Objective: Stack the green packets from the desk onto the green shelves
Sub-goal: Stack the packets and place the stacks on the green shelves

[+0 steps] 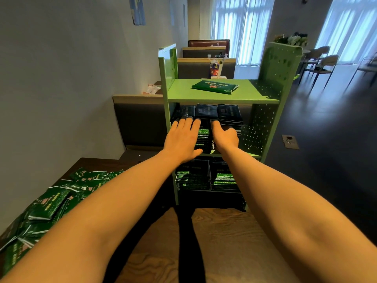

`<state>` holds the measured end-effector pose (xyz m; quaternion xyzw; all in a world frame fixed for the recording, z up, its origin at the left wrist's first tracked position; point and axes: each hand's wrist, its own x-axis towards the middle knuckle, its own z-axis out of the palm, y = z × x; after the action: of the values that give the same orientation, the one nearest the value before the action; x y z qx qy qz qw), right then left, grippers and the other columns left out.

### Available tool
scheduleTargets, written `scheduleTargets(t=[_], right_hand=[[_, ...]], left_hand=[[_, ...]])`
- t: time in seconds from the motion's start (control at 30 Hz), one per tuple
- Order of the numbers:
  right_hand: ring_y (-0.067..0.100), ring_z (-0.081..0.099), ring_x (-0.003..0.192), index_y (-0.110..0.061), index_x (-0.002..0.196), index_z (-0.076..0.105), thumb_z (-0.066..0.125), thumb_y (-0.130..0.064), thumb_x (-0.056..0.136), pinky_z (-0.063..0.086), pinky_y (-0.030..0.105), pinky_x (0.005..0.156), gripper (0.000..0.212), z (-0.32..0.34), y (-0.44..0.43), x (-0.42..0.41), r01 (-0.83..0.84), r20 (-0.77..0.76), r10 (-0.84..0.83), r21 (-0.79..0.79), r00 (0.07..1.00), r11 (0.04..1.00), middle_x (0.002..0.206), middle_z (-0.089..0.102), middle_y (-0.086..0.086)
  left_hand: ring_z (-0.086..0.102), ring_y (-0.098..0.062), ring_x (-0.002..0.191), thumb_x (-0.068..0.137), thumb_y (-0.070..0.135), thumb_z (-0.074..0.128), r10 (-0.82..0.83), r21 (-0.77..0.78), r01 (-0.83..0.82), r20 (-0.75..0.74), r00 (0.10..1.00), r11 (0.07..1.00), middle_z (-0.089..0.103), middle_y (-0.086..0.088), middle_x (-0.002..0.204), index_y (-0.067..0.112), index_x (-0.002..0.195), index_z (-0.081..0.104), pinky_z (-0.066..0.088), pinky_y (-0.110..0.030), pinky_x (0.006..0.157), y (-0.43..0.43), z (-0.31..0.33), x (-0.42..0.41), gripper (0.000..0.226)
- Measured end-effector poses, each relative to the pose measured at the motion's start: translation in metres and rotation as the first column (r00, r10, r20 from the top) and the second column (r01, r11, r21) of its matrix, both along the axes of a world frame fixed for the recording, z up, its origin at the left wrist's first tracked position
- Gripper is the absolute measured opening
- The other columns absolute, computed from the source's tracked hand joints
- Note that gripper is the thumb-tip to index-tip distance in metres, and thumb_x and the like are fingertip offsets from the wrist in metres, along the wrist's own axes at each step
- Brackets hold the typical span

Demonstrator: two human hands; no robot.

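Note:
A green shelf unit (222, 97) stands ahead of me. One green packet (215, 86) lies flat on its top board. The middle shelf holds stacks of green packets (206, 113), and more stacks (193, 176) fill the shelf below. My left hand (181, 137) reaches into the middle shelf with straight fingers resting on the left stack. My right hand (225, 133) is beside it with its fingers reaching over a stack; the fingertips are hidden in shadow. A heap of loose green packets (49, 201) covers the dark desk (98, 162) at my lower left.
A grey wall runs along the left. Booth seats and tables (206, 64) stand behind the shelf unit. Chairs (320, 64) and curtained windows are at the far right, over an open dark floor. A wooden surface (224, 231) lies below my arms.

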<state>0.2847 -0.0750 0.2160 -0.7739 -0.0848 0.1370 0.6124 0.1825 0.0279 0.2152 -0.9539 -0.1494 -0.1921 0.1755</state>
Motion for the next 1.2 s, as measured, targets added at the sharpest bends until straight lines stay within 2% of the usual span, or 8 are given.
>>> scheduleTargets(t=[0.1, 0.2, 0.33, 0.57, 0.67, 0.8, 0.93, 1.2], right_hand=[[0.034, 0.057, 0.117, -0.007, 0.133, 0.055, 0.056, -0.051, 0.097, 0.045, 0.04, 0.093, 0.057, 0.002, -0.007, -0.003, 0.07, 0.046, -0.071, 0.018, 0.996, 0.997, 0.129, 0.06, 0.015], [0.022, 0.055, 0.085, -0.015, 0.093, 0.054, 0.058, -0.039, 0.098, 0.04, 0.035, 0.077, 0.026, -0.002, -0.014, -0.008, 0.123, 0.091, -0.137, 0.148, 0.986, 0.981, 0.089, 0.058, 0.002], [0.013, 0.04, 0.061, -0.018, 0.069, 0.042, 0.059, -0.027, 0.098, 0.033, 0.035, 0.06, 0.035, -0.012, -0.016, -0.039, 0.061, 0.139, -0.096, 0.234, 0.986, 0.97, 0.066, 0.045, -0.004], [0.008, 0.048, 0.064, -0.014, 0.074, 0.056, 0.064, -0.02, 0.095, 0.04, 0.026, 0.063, 0.023, -0.075, 0.017, -0.101, -0.11, 0.248, 0.045, 0.257, 0.968, 0.96, 0.069, 0.054, -0.005], [0.008, 0.053, 0.068, -0.01, 0.082, 0.063, 0.065, -0.021, 0.095, 0.043, 0.027, 0.065, 0.017, -0.139, 0.033, -0.133, -0.172, 0.267, 0.108, 0.228, 0.958, 0.958, 0.073, 0.059, -0.005], [0.005, 0.055, 0.071, -0.006, 0.092, 0.068, 0.065, -0.025, 0.095, 0.043, 0.026, 0.066, 0.019, -0.226, 0.059, -0.166, -0.24, 0.297, 0.188, 0.149, 0.936, 0.959, 0.076, 0.06, -0.007], [0.006, 0.058, 0.078, -0.017, 0.095, 0.067, 0.065, -0.029, 0.095, 0.05, 0.034, 0.08, 0.013, -0.293, 0.076, -0.199, -0.327, 0.285, 0.295, 0.071, 0.912, 0.942, 0.083, 0.063, -0.008], [0.01, 0.061, 0.087, -0.025, 0.102, 0.062, 0.063, -0.037, 0.097, 0.049, 0.032, 0.081, 0.013, -0.345, 0.105, -0.276, -0.461, 0.354, 0.468, -0.11, 0.81, 0.881, 0.09, 0.061, -0.013]], left_hand=[[0.045, -0.031, 0.125, 0.081, 0.051, 0.066, -0.089, -0.028, 0.091, 0.07, 0.994, 0.995, 0.047, -0.013, 0.137, 0.009, 0.143, 0.036, 0.037, -0.043, 0.106, -0.001, 0.002, -0.006, 0.081], [0.057, -0.028, 0.106, 0.081, 0.04, 0.063, -0.215, -0.025, 0.228, 0.241, 0.946, 0.973, 0.06, -0.009, 0.117, 0.01, 0.125, 0.057, 0.048, -0.04, 0.084, -0.003, 0.004, -0.02, 0.053], [0.058, -0.02, 0.076, 0.087, 0.039, 0.055, -0.134, -0.22, 0.234, 0.392, 0.91, 0.947, 0.058, 0.005, 0.08, 0.017, 0.094, 0.061, 0.049, -0.035, 0.057, -0.004, 0.0, -0.055, 0.024], [0.059, -0.02, 0.075, 0.089, 0.043, 0.057, 0.12, -0.406, 0.079, 0.441, 0.889, 0.91, 0.057, 0.009, 0.075, 0.023, 0.089, 0.06, 0.049, -0.035, 0.063, 0.028, -0.07, -0.117, 0.02], [0.059, -0.019, 0.077, 0.09, 0.044, 0.058, 0.187, -0.439, 0.015, 0.413, 0.891, 0.898, 0.057, 0.011, 0.076, 0.024, 0.086, 0.06, 0.042, -0.031, 0.063, 0.036, -0.132, -0.146, 0.02], [0.062, -0.021, 0.078, 0.088, 0.047, 0.056, 0.238, -0.469, -0.04, 0.37, 0.898, 0.882, 0.06, 0.009, 0.077, 0.025, 0.084, 0.059, 0.05, -0.035, 0.066, 0.049, -0.216, -0.182, 0.022], [0.061, -0.018, 0.08, 0.089, 0.045, 0.058, 0.334, -0.51, -0.12, 0.354, 0.874, 0.852, 0.063, 0.008, 0.081, 0.025, 0.088, 0.06, 0.046, -0.032, 0.066, 0.056, -0.281, -0.223, 0.02], [0.059, -0.023, 0.1, 0.091, 0.045, 0.056, 0.491, -0.619, -0.224, 0.3, 0.818, 0.753, 0.058, 0.004, 0.109, 0.027, 0.114, 0.054, 0.047, -0.037, 0.078, 0.089, -0.339, -0.323, 0.029]])
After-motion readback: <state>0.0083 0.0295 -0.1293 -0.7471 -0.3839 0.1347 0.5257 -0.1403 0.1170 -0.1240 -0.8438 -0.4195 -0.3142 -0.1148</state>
